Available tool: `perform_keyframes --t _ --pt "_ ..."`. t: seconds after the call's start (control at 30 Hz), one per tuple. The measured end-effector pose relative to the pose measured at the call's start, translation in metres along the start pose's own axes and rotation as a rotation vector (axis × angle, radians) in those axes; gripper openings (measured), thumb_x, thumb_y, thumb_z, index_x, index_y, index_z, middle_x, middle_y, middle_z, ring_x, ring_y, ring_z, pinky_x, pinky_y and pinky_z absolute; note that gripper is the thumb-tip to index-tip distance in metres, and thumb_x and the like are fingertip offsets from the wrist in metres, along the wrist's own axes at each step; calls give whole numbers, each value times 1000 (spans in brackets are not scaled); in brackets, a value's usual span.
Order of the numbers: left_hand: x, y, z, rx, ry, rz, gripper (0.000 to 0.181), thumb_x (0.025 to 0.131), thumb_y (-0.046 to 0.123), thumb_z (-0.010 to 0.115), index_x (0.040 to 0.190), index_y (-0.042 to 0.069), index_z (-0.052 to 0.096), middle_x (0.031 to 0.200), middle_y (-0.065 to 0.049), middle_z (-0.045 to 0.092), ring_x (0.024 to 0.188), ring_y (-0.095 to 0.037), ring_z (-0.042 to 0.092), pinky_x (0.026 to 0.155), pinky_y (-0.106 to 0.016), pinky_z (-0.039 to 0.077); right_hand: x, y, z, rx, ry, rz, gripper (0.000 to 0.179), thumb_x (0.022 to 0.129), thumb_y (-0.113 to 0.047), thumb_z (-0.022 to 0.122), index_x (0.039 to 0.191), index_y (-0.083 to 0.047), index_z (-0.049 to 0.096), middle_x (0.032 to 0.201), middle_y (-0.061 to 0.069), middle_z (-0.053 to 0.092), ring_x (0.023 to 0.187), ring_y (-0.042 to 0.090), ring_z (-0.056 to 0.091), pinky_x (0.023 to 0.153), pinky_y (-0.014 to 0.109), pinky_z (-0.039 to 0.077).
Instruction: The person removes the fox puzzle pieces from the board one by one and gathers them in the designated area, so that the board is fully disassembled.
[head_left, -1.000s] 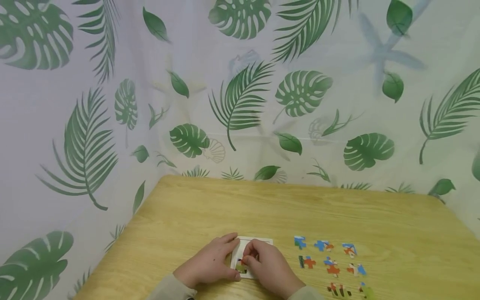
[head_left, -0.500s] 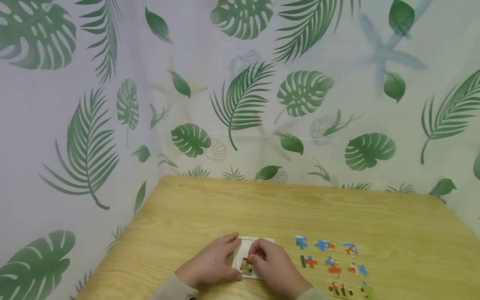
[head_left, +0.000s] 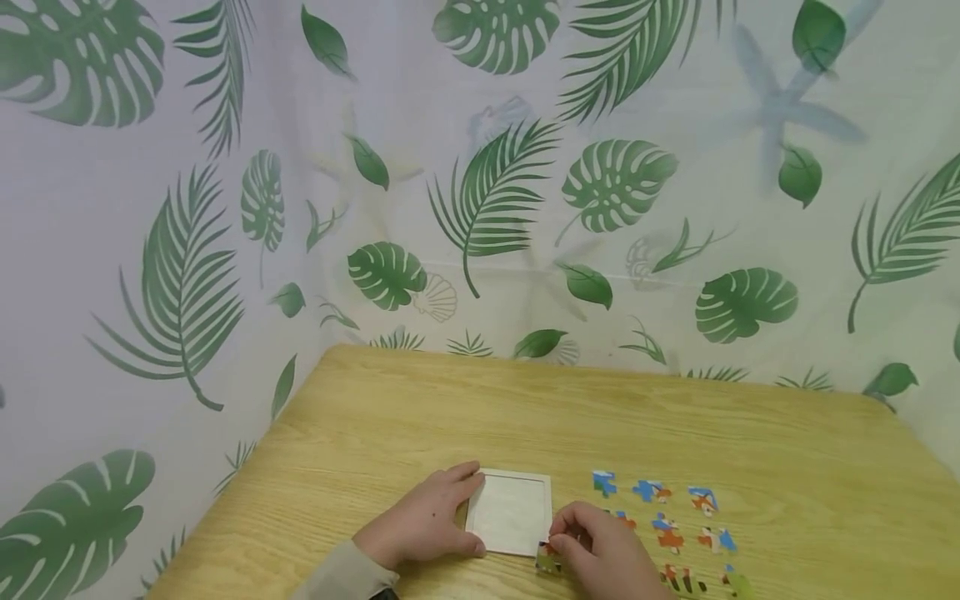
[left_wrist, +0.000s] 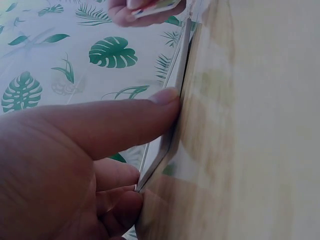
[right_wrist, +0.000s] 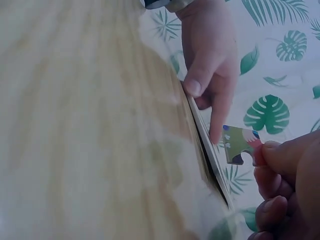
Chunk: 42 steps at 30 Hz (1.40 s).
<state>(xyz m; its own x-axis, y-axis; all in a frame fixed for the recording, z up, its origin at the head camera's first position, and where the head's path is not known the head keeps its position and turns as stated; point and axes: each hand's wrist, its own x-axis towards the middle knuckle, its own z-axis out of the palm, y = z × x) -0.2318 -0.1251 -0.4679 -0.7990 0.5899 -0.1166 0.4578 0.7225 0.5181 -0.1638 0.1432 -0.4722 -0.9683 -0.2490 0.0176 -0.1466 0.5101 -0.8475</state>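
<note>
A square white puzzle tray point(head_left: 510, 510) with a raised rim lies flat on the table, its inside bare. My left hand point(head_left: 427, 518) holds it along its left side, thumb at the near corner and fingers at the far one. In the left wrist view the thumb point(left_wrist: 150, 107) lies against the tray's edge. My right hand point(head_left: 611, 554) pinches a jigsaw piece point(right_wrist: 235, 142) between thumb and fingertips. This green piece with red and dark patches hangs over the tray's near right corner in the head view.
Several loose jigsaw pieces point(head_left: 667, 537) lie in rows on the wooden table point(head_left: 450, 400) to the right, one partly hidden behind my right hand. A leaf-printed curtain point(head_left: 510, 317) hangs behind and to the left of the table.
My right hand has moved right and toward me with the jigsaw piece, from over the tray's inside to its near right corner. My left hand keeps its place on the tray.
</note>
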Motion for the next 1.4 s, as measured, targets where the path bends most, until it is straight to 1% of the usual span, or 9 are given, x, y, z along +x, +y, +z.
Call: perform_keyframes --t 0.07,0.17,0.27,0.37,0.5,0.8,0.9,1.07,1.4 --pt "0 0 0 -1 0 3 91 83 47 81 155 7 41 163 -7 31 145 -31 34 113 -47 35 -6 4 -9 -20 -7 18 13 99 -24 66 94 -12 64 81 -4 63 64 11 51 58 28 44" --pt "0 0 0 -7 -1 4 91 83 47 80 155 7 41 163 -7 30 146 -31 34 113 -47 35 -13 12 -24 -35 -17 66 14 100 -25 65 95 -12 63 81 -2 63 64 12 52 57 29 44" --pt "0 0 0 -11 -2 6 91 83 47 80 155 7 41 163 -7 30 146 -31 33 114 -47 34 -19 19 -39 -80 -19 85 13 100 -23 65 95 -12 63 82 -3 65 65 11 54 57 28 45" --pt "0 0 0 -14 -2 6 92 83 48 80 156 7 41 163 -7 30 146 -31 33 114 -48 35 -23 25 -50 -163 -16 64 11 99 -21 67 93 -13 62 80 -6 63 66 8 54 58 27 44" --pt "0 0 1 -18 0 7 92 83 48 80 156 7 40 163 -8 30 146 -32 33 113 -49 35 -25 30 -59 -243 -1 41 13 96 -19 71 90 -14 60 78 -7 59 66 6 51 59 27 43" --pt "1 -1 2 -14 5 10 93 83 49 80 156 8 41 164 -7 29 146 -32 33 113 -49 35 -21 37 -60 -345 -6 45 14 93 -21 74 89 -17 61 77 -9 55 65 5 48 59 27 42" --pt "0 -1 1 -12 3 9 93 82 50 80 156 8 41 163 -7 30 146 -32 33 113 -49 35 -19 37 -59 -368 -10 80 14 93 -21 74 89 -17 61 75 -8 54 64 7 47 59 28 41" --pt "0 0 0 -10 -1 6 93 83 50 79 156 8 41 163 -7 30 146 -32 32 113 -49 34 -15 35 -57 -367 -3 154 14 93 -19 74 87 -17 62 75 -6 54 65 13 48 60 30 41" --pt "0 2 0 -18 -6 4 93 83 50 80 156 8 40 163 -7 30 146 -32 32 114 -49 34 -14 36 -57 -358 1 192 14 92 -16 74 85 -16 62 74 -4 55 64 16 49 60 33 41"
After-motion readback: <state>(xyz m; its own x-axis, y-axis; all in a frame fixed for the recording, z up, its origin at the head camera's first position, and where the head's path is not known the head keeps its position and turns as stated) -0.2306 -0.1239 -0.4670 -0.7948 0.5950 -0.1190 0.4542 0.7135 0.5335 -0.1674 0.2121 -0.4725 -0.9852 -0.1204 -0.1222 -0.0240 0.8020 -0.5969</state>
